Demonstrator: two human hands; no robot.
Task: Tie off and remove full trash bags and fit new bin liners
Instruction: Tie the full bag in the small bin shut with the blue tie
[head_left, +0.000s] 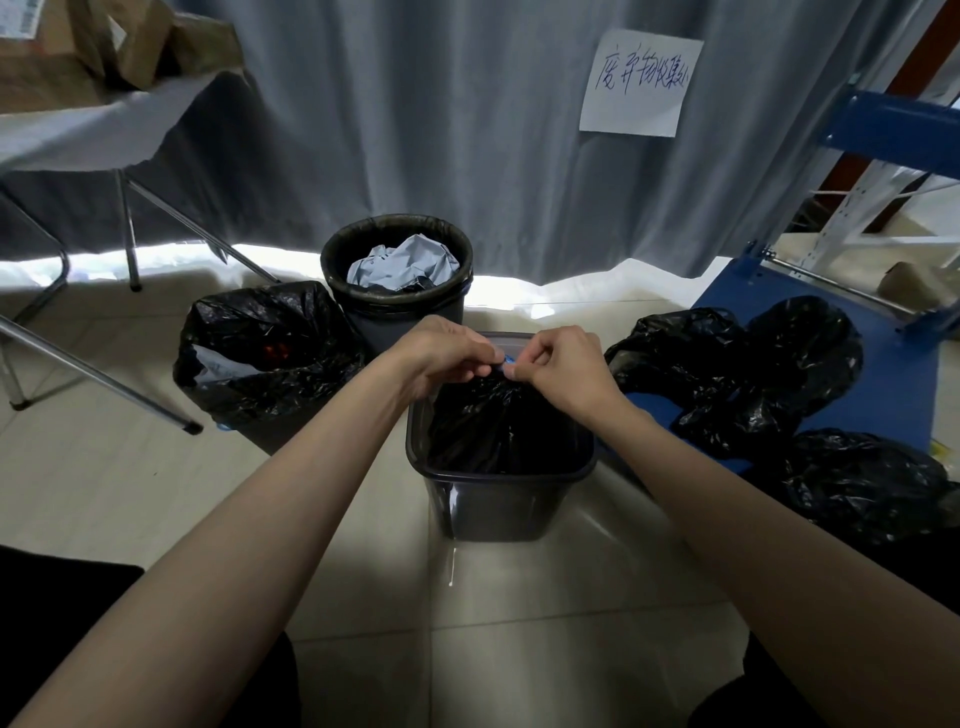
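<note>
Head view showed my left hand (441, 353) and right hand (558, 366) both pinching the blue drawstring (508, 362) directly above the gathered black bag (498, 421), which sat upright inside the square bin (498, 499)

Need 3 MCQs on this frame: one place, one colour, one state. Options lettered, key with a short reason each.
1. Where is the round bin relative to the square bin?
A. behind it, toward the curtain
B. in front of it
C. stacked inside it

2. What colour is the tie pinched at the bag neck?
A. red
B. blue
C. yellow

3. What state is the black bag in the square bin?
A. spread over the rim
B. lying on the floor
C. gathered at its neck

Key: 1 A, it stands nearer the curtain. 2 B, blue shows between left hand and right hand. 3 C, both hands pinch the bunched top; rim bare.
</note>
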